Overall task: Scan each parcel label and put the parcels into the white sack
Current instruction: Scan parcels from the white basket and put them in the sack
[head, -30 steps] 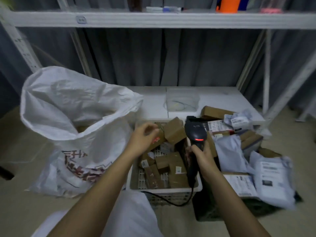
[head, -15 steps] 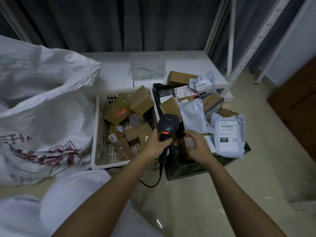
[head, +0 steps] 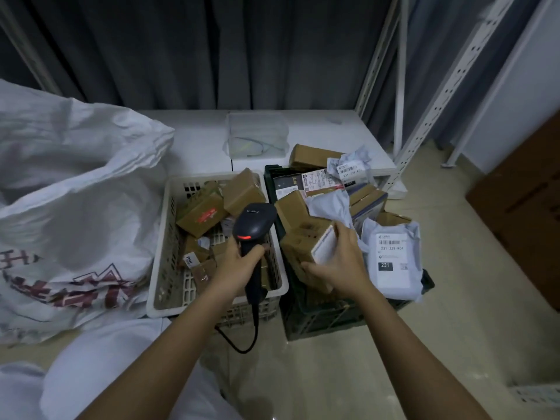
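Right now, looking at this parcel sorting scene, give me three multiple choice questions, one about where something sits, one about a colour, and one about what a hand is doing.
1. Where does the white sack stand relative to the white basket?
A. To its left
B. To its right
C. Inside it

2. What colour is the light on the scanner?
A. Green
B. Red
C. Blue

3. What is the right hand doing?
A. Hanging idle
B. Holding the scanner
C. Holding a brown box

Answers: 1 A, the sack fills the left of the view beside the basket. 2 B, a red bar glows on the scanner's head. 3 C, its fingers wrap the box over the dark crate, while the left hand grips the scanner.
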The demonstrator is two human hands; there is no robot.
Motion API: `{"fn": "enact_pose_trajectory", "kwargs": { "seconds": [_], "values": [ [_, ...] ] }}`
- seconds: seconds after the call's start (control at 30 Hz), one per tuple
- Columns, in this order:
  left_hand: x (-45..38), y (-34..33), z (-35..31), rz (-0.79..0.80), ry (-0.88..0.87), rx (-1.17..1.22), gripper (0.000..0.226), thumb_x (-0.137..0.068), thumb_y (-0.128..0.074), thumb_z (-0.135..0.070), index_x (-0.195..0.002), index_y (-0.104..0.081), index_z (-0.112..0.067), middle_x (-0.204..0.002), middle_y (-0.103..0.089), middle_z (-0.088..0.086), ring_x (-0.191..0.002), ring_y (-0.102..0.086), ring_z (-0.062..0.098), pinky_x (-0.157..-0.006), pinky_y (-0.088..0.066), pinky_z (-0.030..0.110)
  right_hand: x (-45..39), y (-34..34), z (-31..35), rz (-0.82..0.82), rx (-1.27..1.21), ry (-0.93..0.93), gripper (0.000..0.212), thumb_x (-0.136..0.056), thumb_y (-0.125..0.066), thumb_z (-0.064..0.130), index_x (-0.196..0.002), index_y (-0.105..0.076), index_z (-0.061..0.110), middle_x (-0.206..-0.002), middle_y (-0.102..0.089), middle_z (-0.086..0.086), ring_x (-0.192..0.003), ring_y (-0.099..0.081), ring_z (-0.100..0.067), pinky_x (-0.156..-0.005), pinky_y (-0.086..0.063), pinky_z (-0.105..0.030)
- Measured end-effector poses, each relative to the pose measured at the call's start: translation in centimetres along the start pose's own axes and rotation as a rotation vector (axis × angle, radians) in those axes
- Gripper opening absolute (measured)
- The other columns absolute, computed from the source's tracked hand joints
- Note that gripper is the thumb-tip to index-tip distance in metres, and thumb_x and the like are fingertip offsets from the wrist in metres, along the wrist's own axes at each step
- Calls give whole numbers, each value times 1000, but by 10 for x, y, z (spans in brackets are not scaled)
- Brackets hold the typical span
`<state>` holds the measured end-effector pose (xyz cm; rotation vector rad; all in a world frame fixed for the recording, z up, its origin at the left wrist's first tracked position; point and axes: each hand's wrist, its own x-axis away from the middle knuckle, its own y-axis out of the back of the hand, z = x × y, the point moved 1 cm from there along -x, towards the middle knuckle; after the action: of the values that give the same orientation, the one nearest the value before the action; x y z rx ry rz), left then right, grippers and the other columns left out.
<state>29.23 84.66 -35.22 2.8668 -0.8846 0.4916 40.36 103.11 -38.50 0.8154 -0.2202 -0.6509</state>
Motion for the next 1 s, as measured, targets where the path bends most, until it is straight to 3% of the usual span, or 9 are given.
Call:
{"fn": "enact_pose_trajectory", "kwargs": {
  "seconds": [0.1, 0.23, 0.33, 0.4, 0.53, 0.67, 0.83, 0.93, 1.0],
  "values": [
    [1, -10, -4, 0, -57, 49, 40, -98, -50, -16, -130, -33, -33, -106, -50, -12, -89, -50, 4, -85, -38, 31, 0, 0, 31, -128, -335, -192, 104, -62, -85, 49, -142, -25, 23, -139, -27, 2, -126, -29, -10, -109, -31, -36],
    [0, -14, -13, -20, -142, 56, 37, -99, -50, -16, -128, -34, -33, -109, -51, -12, -104, -51, 10, -84, -40, 21, -13, -8, 65, -208, -626, -355, 102, -64, -83, 51, -141, -25, 20, -139, -33, -3, -116, -43, -14, -95, -38, -29],
    [-3, -2, -22, -76, -191, -3, 36, -98, -50, -15, -131, -38, -26, -103, -51, -15, -90, -51, -1, -65, -42, 5, -21, -7, 78, -57, -842, -302, 76, -81, -73, 41, -138, -25, 25, -134, -50, -6, -100, -61, -11, -82, -48, -26],
    [-7, 14, -26, -125, -166, 13, 38, -98, -51, -17, -134, -40, -22, -108, -55, -9, -96, -54, 4, -73, -44, 12, -27, -3, 80, 137, -947, -202, 50, -92, -64, 31, -134, -38, 33, -136, -55, -7, -102, -66, -12, -77, -55, -26],
    [-8, 37, -32, -194, -106, 115, 56, -85, -62, -36, -135, -40, -23, -122, -60, 6, -108, -59, 23, -98, -47, 43, -25, 1, 79, 423, -831, -43, 73, -87, -63, 18, -131, -31, 66, -146, -46, 12, -130, -49, -14, -103, -47, -43],
    [-3, 43, -40, -204, -177, 93, 36, -96, -53, -22, -130, -43, -21, -114, -60, 4, -107, -58, 21, -85, -47, 33, -16, 0, 87, 447, -789, -17, 90, -87, -64, 3, -143, -17, 57, -126, -54, 27, -119, -56, -11, -94, -54, -41],
    [2, 66, -58, -293, -217, 184, 31, -85, -59, -35, -115, -50, -32, -112, -65, 3, -107, -61, 23, -100, -46, 46, -20, 13, 97, 324, -767, -38, 59, -72, -77, 16, -119, -56, 46, -130, -55, -7, -111, -62, -22, -79, -56, -34],
    [0, 78, -66, -292, -219, 201, 24, -91, -55, -25, -115, -53, -29, -114, -66, 2, -110, -60, 22, -100, -45, 46, -25, 26, 109, 391, -717, 9, 42, -83, -69, 8, -114, -62, 35, -126, -58, -10, -103, -65, -20, -78, -55, -30],
    [1, 81, -66, -265, -204, 148, 25, -93, -53, -22, -118, -55, -19, -109, -68, 7, -108, -62, 28, -99, -47, 49, -30, 32, 123, 308, -687, 32, 39, -85, -70, 9, -115, -57, 29, -125, -55, -2, -101, -62, -15, -78, -53, -27]
  ]
}}
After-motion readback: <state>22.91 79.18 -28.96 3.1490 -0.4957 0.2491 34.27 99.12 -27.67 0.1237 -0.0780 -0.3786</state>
